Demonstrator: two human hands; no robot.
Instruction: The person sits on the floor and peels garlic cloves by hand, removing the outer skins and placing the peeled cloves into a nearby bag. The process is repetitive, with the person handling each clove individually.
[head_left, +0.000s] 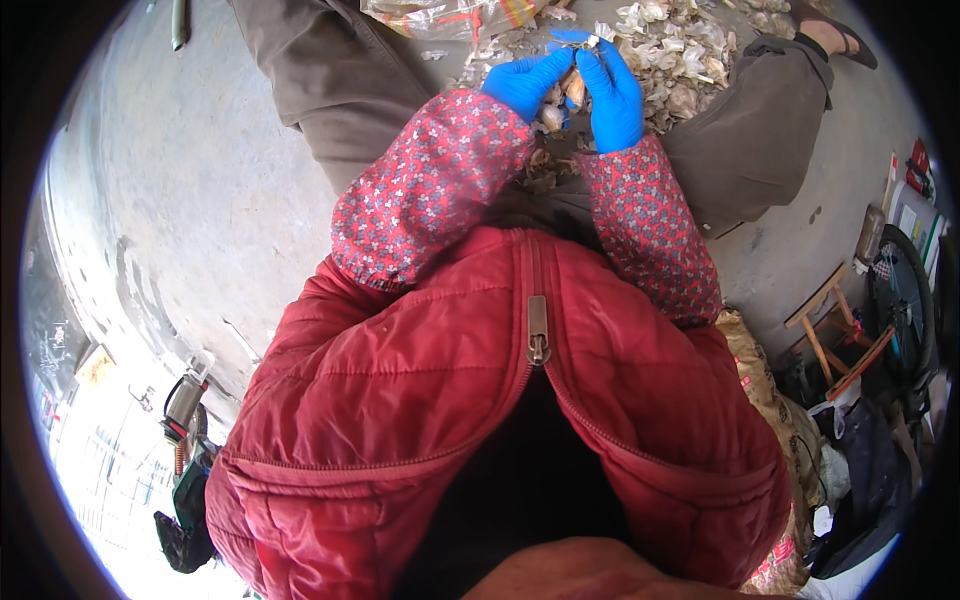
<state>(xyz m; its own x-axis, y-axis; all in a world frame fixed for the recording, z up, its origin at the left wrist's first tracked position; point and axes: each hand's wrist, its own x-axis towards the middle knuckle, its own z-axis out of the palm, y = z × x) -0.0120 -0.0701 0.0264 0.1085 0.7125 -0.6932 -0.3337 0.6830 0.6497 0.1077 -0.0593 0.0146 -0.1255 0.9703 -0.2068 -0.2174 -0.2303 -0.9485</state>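
Observation:
My left hand (529, 84), in a blue glove, reaches in from the left with thumb and fingers pinched together. My right hand (616, 97), gloved the same way, meets it at the fingertips. Between them they grip a small stringy bit of garlic (592, 41) with a whitish end; the fingers partly hide it. Just below the fingertips lie a brownish garlic bulb (575, 88) and a paler garlic bulb (552, 118). Dry garlic skins (675, 45) are heaped beyond and to the right of my hands.
A woven plastic sack (454, 16) lies at the top, beside the pile. My trousered legs (345, 82) spread around it on the concrete floor (187, 172). At right are a wooden stool (825, 322), a wheel (900, 292) and a filled sack (757, 375). A pipe end (179, 26) shows upper left.

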